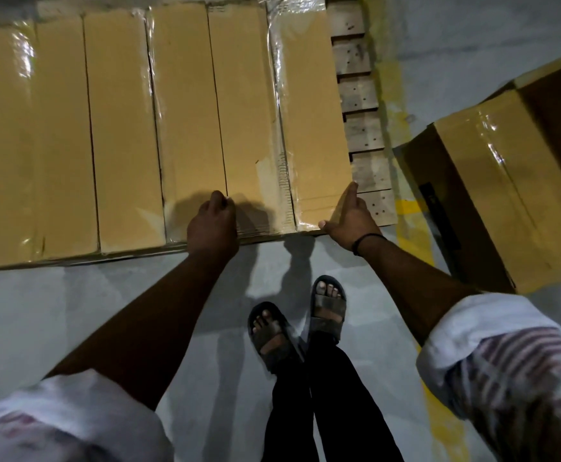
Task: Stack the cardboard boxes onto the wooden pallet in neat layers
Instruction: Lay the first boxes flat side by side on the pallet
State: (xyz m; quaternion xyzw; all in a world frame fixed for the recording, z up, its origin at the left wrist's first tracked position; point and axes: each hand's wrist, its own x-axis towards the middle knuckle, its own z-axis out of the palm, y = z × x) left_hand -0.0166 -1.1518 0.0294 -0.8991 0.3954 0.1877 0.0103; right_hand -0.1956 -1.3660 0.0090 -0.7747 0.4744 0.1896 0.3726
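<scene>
Now you're seating end box [309, 128] on pallet [359, 95], L hand [212, 225] gripping it, R hand [351, 216] flat; nxt nudge flush.

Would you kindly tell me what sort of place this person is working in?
Probably a warehouse or loading area: taped cardboard boxes sit in a row on a wooden pallet, and the bare concrete floor carries a painted yellow line.

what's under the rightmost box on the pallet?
The wooden pallet: its slat ends stick out to the right of the rightmost box. Directly beneath, the box covers everything, so nothing more can be told.
</scene>
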